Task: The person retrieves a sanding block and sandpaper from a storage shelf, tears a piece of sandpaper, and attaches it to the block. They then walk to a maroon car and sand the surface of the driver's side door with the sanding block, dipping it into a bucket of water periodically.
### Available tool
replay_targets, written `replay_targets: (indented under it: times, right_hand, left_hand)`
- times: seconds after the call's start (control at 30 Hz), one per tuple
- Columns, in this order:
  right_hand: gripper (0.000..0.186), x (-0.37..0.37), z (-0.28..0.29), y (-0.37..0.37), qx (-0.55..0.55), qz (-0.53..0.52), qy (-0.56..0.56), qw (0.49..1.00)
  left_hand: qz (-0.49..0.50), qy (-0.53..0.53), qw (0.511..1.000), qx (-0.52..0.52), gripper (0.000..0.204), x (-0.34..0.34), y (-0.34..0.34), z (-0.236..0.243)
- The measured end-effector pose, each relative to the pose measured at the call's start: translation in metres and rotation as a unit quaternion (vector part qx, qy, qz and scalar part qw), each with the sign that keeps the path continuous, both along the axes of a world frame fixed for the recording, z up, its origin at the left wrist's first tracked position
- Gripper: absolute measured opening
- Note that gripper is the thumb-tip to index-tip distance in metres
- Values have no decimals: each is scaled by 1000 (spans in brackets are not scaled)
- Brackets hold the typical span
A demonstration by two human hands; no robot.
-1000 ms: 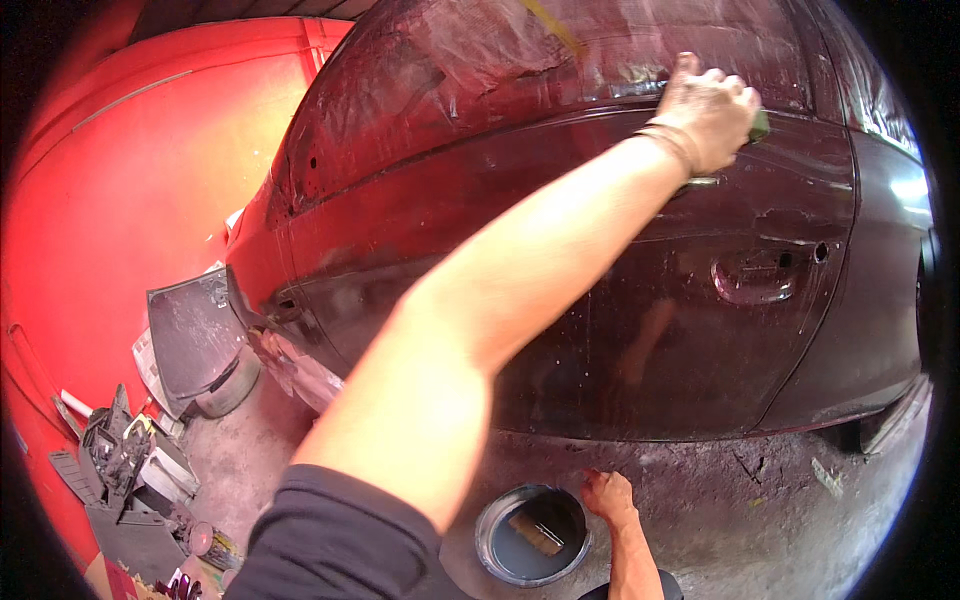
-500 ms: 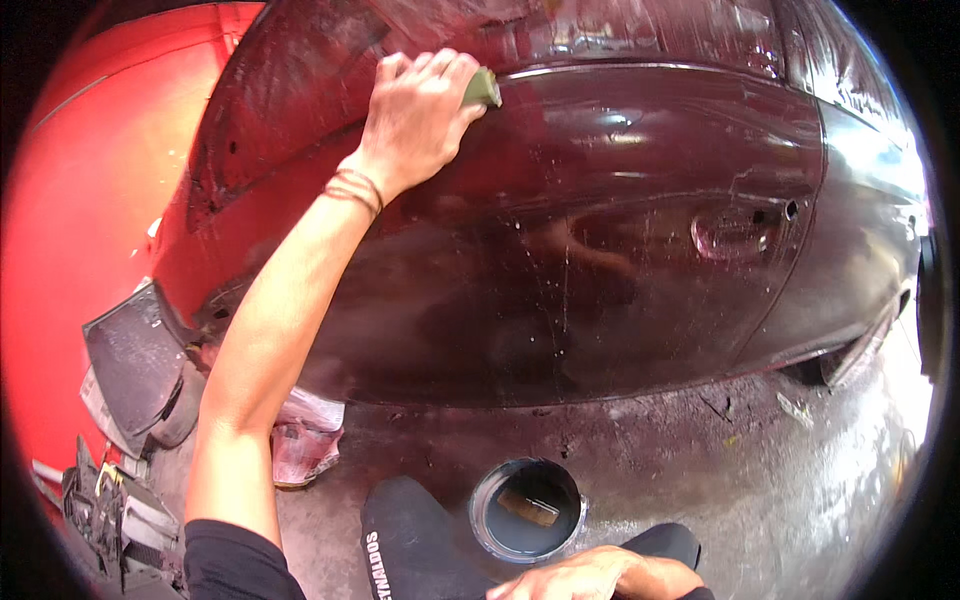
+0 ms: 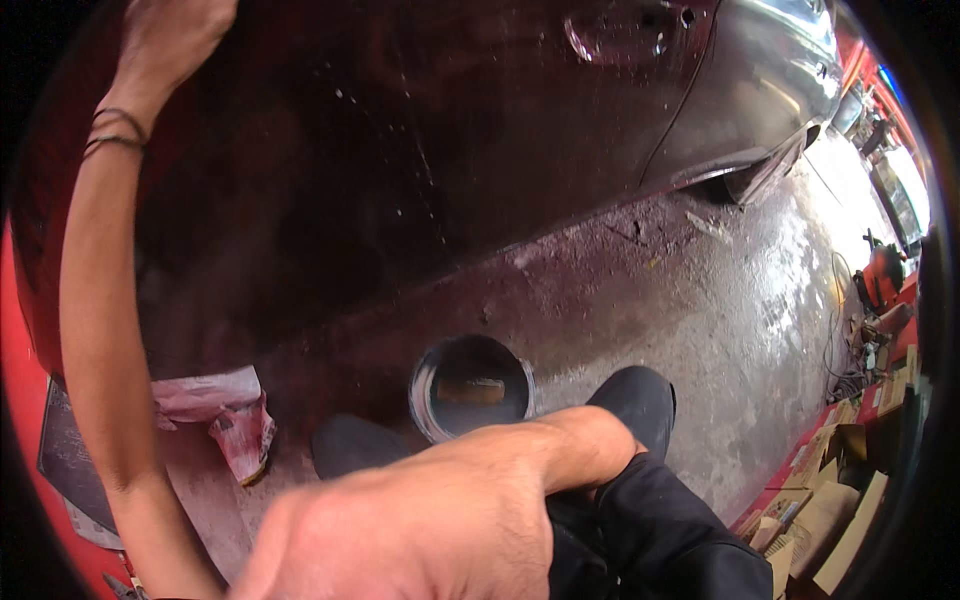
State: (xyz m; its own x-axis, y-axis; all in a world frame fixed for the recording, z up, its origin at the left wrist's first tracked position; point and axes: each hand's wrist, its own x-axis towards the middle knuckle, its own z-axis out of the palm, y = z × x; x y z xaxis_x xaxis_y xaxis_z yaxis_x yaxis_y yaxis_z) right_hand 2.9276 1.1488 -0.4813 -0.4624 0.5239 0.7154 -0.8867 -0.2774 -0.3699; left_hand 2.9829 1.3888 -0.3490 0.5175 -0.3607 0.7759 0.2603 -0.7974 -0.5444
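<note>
My left hand (image 3: 175,45) is at the upper left, in front of the dark maroon car door (image 3: 300,180). Its fingers run past the picture's top edge, so the green block seen in them earlier is out of sight. Close below the camera, my right hand (image 3: 430,530) stretches across my lap, back upward and partly blurred; its fingers are hidden or cut off. Just beyond it on the floor stands a round bucket (image 3: 422,395) of dark liquid. A brown rectangular block (image 3: 470,390) lies in that liquid.
Pinkish stained paper (image 3: 215,395) lies on the floor at left, near a dark panel (image 3: 70,455). My dark shoe (image 3: 640,405) is right of the bucket. Cardboard pieces (image 3: 825,515) and an orange-and-black tool (image 3: 882,278) line the right side. The concrete floor (image 3: 700,330) looks wet.
The view has swung down and right. My left hand has shifted to the upper left edge, its green block now unseen. My right hand looms larger and further left.
</note>
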Motion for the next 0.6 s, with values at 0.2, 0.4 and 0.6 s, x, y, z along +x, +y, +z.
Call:
replay_targets:
  times: [0.2,0.4,0.6]
  right_hand:
    - [42,-28,-8,20,196,-268,143,933]
    - [34,-16,-7,5,221,-322,189,901]
    - [28,85,-63,4,223,-397,-229,860]
  left_hand:
    - [52,11,997,63,41,-35,93,-7]
    - [10,30,999,41,40,-21,62,-17]
    - [-43,31,995,89,21,80,-32,21]
